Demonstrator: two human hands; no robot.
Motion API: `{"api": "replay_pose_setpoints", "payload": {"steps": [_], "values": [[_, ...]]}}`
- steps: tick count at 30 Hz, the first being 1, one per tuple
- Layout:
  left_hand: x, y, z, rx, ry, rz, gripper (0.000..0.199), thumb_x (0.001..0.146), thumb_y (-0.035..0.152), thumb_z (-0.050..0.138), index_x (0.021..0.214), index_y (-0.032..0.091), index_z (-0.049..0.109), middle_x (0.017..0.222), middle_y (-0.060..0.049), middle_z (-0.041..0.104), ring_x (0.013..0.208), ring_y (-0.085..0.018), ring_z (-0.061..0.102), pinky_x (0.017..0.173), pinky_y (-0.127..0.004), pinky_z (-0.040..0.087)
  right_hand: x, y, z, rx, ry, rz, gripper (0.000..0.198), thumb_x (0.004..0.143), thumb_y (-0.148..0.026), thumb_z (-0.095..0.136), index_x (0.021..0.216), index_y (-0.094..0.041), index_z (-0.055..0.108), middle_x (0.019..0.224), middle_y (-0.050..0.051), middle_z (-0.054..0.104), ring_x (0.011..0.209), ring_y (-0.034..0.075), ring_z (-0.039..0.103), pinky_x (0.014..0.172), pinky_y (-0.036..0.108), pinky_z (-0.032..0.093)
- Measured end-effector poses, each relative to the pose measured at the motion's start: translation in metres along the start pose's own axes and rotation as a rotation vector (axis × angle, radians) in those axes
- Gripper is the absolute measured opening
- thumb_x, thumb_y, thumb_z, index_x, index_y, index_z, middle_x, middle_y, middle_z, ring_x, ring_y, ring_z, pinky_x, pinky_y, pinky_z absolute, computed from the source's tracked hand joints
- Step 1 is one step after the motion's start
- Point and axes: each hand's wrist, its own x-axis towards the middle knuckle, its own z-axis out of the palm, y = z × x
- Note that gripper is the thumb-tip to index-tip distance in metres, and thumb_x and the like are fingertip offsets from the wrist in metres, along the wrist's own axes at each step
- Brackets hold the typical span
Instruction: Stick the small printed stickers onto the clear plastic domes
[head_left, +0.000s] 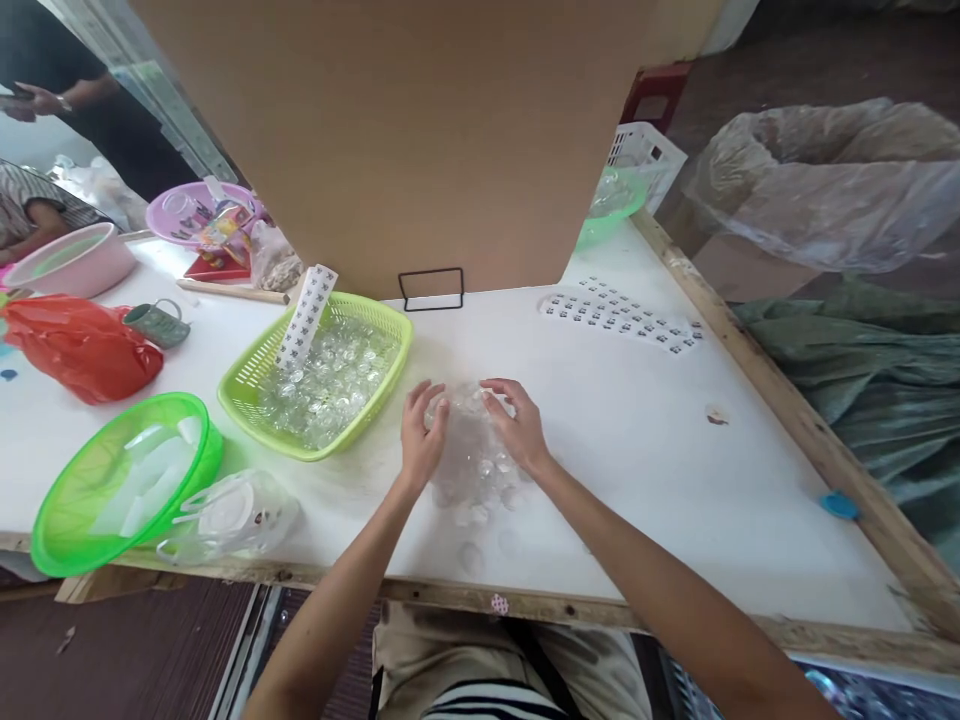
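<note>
Before you stretched a white table (637, 490) with a wooden edge, a brown cardboard sheet (420, 140) standing across its far side. On your right, past the table, a clear plastic liner (832, 190) bulged over a box, near a crumpled green tarp (862, 360). At far left stood a person in dark clothes (112, 110). The lime basket (401, 335), left of your hands, held a mass of clear round pieces (337, 385) and an upright-leaning printed strip (307, 315). The green basin (52, 505), at the near left edge, held whitish translucent pieces (154, 475); behind sat a pink basin (94, 270) and a purple basin (161, 215) holding mixed packets. A red bag (82, 345) lay between. A loose pile of clear pieces (484, 475) lay on the table in front of you. Your left hand (422, 435) and right hand (521, 425) were apart, fingers curved around the pile's far end; whether they gripped any piece, you couldn't tell. A small blue cap (840, 505) lay by the right edge.
</note>
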Motion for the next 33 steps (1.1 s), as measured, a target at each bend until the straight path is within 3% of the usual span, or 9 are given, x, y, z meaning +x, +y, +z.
{"api": "replay_pose_setpoints", "payload": {"steps": [4, 7, 11, 15, 19, 24, 28, 31, 33], "values": [[0.029, -0.034, -0.009, 0.315, -0.191, 0.065, 0.045, 0.097, 0.043, 0.051, 0.137, 0.024, 0.055, 0.152, -0.013, 0.044, 0.144, -0.029, 0.036, 0.118, -0.048, 0.03, 0.011, 0.02, -0.039, -0.142, -0.039, -0.018, 0.034, 0.091, -0.051, 0.052, 0.107, -0.026, 0.069, 0.122, 0.007, 0.067, 0.118, 0.026, 0.058, 0.106, 0.046, 0.04], [0.038, -0.047, -0.003, 0.444, -0.328, 0.014, 0.054, 0.096, 0.046, 0.052, 0.146, 0.025, 0.046, 0.159, -0.012, 0.036, 0.15, -0.032, 0.024, 0.121, -0.054, 0.019, 0.011, 0.036, -0.058, -0.352, -0.144, 0.008, 0.044, 0.092, -0.055, 0.05, 0.123, -0.028, 0.065, 0.142, 0.008, 0.056, 0.137, 0.029, 0.045, 0.115, 0.053, 0.031], [0.031, -0.043, 0.0, 0.449, -0.474, 0.049, 0.058, 0.097, 0.051, 0.047, 0.149, 0.026, 0.042, 0.16, -0.011, 0.035, 0.151, -0.03, 0.022, 0.122, -0.053, 0.016, 0.001, 0.042, -0.076, -0.464, -0.328, -0.023, 0.049, 0.094, -0.055, 0.048, 0.134, -0.031, 0.057, 0.144, 0.004, 0.056, 0.14, 0.029, 0.042, 0.118, 0.055, 0.027], [0.039, -0.032, 0.001, 0.415, -0.439, 0.133, 0.057, 0.097, 0.054, 0.046, 0.147, 0.028, 0.044, 0.157, -0.011, 0.039, 0.148, -0.028, 0.029, 0.12, -0.049, 0.023, 0.002, 0.041, -0.091, -0.454, -0.269, -0.046, 0.046, 0.096, -0.054, 0.045, 0.134, -0.031, 0.058, 0.14, 0.004, 0.059, 0.132, 0.025, 0.051, 0.113, 0.048, 0.038], [0.075, -0.031, 0.025, 0.48, -0.446, 0.111, 0.059, 0.096, 0.049, 0.051, 0.148, 0.023, 0.043, 0.16, -0.015, 0.031, 0.15, -0.033, 0.022, 0.12, -0.054, 0.018, 0.028, 0.05, -0.078, -0.511, -0.263, -0.08, 0.048, 0.096, -0.05, 0.046, 0.136, -0.026, 0.057, 0.148, 0.007, 0.051, 0.14, 0.026, 0.042, 0.117, 0.048, 0.032], [0.087, -0.02, 0.057, 0.47, -0.624, 0.176, 0.046, 0.097, 0.04, 0.052, 0.14, 0.025, 0.053, 0.156, -0.011, 0.042, 0.148, -0.032, 0.029, 0.118, -0.057, 0.022, 0.078, 0.048, -0.032, -0.54, -0.332, -0.1, 0.05, 0.094, -0.042, 0.053, 0.14, -0.023, 0.054, 0.156, 0.009, 0.039, 0.147, 0.028, 0.031, 0.118, 0.052, 0.026], [0.055, -0.009, 0.027, 0.433, -0.697, 0.216, 0.042, 0.101, 0.04, 0.042, 0.139, 0.027, 0.054, 0.153, -0.007, 0.047, 0.146, -0.024, 0.035, 0.12, -0.049, 0.025, 0.086, 0.037, -0.031, -0.474, -0.454, -0.123, 0.032, 0.091, -0.041, 0.059, 0.117, -0.025, 0.069, 0.135, 0.007, 0.063, 0.135, 0.03, 0.049, 0.117, 0.055, 0.027], [0.032, -0.012, -0.013, 0.359, -0.641, 0.173, 0.044, 0.101, 0.045, 0.042, 0.139, 0.028, 0.054, 0.153, -0.007, 0.047, 0.145, -0.023, 0.037, 0.119, -0.044, 0.03, 0.065, 0.037, -0.064, -0.355, -0.537, -0.134, 0.029, 0.095, -0.044, 0.052, 0.107, -0.028, 0.073, 0.117, 0.003, 0.073, 0.116, 0.026, 0.064, 0.111, 0.049, 0.04], [0.028, -0.017, -0.027, 0.357, -0.595, 0.138, 0.046, 0.099, 0.047, 0.046, 0.14, 0.028, 0.053, 0.154, -0.008, 0.045, 0.145, -0.024, 0.036, 0.118, -0.043, 0.033, 0.049, 0.043, -0.091, -0.325, -0.455, -0.09, 0.033, 0.096, -0.047, 0.048, 0.113, -0.032, 0.072, 0.124, 0.001, 0.069, 0.119, 0.025, 0.062, 0.107, 0.047, 0.045]]}}
